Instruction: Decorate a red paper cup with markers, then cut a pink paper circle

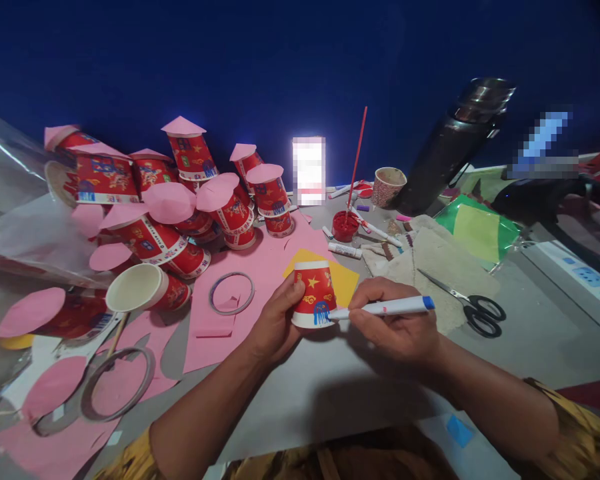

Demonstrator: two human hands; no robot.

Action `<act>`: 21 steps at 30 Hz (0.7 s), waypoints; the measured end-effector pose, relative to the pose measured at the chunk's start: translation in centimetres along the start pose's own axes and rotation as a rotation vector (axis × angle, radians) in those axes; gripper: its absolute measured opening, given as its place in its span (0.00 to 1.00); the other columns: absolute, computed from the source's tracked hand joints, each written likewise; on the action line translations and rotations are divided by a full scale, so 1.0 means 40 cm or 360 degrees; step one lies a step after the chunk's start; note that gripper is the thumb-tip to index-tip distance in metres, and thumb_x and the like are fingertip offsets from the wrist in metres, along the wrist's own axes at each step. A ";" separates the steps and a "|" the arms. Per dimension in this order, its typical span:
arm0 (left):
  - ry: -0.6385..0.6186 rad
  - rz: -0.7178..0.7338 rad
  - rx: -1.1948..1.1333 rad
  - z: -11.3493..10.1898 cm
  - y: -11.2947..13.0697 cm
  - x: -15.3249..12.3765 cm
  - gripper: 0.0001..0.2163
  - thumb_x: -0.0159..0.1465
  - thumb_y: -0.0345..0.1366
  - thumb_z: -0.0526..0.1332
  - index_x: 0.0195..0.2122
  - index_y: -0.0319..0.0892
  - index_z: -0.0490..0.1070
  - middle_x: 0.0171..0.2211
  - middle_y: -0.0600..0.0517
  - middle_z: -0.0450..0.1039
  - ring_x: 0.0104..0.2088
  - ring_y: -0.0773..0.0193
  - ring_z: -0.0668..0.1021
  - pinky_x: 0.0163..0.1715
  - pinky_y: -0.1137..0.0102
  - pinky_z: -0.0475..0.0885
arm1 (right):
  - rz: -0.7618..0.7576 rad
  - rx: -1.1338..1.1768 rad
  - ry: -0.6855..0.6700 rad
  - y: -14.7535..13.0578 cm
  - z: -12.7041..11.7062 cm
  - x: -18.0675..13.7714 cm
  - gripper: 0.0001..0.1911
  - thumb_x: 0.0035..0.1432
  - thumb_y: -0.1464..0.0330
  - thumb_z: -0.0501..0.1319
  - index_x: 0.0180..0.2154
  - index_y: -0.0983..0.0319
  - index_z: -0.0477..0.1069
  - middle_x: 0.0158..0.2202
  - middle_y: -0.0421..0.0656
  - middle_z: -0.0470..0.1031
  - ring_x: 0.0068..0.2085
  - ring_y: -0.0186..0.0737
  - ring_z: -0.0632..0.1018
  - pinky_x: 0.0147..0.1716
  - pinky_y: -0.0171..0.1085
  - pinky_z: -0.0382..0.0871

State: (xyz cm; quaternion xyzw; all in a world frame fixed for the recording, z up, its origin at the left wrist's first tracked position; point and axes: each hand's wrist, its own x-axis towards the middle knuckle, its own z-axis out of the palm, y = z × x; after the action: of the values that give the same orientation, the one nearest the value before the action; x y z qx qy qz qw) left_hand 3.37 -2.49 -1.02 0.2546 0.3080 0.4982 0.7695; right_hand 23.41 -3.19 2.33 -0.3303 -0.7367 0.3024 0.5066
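My left hand [275, 320] is closed round an upside-down red paper cup [314, 293] with yellow stars, standing on the grey table. My right hand [395, 320] pinches a white marker with a blue cap end [385, 308]; its tip touches the cup's lower rim, where blue scribbled marks show. A yellow paper sheet [345, 280] lies just behind the cup, on a pink sheet [260, 267].
Several red cups capped with pink paper cones [180, 193] are piled at the left. A tape ring [232, 293] lies on the pink paper. Scissors [475, 308] rest on a beige cloth at right. Markers, a red pot with a stick [345, 225] and a dark flask [450, 143] stand behind.
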 end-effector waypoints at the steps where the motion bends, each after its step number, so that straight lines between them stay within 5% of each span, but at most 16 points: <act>1: -0.0007 0.0003 0.0000 0.000 0.000 0.000 0.25 0.62 0.46 0.75 0.56 0.40 0.76 0.51 0.42 0.84 0.54 0.45 0.84 0.58 0.55 0.78 | 0.0006 0.0001 -0.0024 0.001 0.000 0.000 0.05 0.62 0.71 0.66 0.32 0.60 0.76 0.25 0.40 0.80 0.24 0.36 0.77 0.25 0.33 0.71; 21: -0.0009 0.0045 0.0143 0.011 -0.006 -0.001 0.24 0.61 0.48 0.76 0.54 0.40 0.77 0.46 0.45 0.85 0.48 0.51 0.86 0.50 0.62 0.80 | -0.0244 -0.0136 0.0017 0.002 0.001 0.005 0.03 0.65 0.72 0.65 0.36 0.60 0.77 0.29 0.42 0.84 0.28 0.36 0.82 0.29 0.33 0.74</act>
State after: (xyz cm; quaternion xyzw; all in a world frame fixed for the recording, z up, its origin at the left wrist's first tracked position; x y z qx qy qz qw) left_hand 3.83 -2.64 -0.88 0.2946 0.3243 0.4941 0.7510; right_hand 23.33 -2.98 2.37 -0.2959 -0.7694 0.2292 0.5176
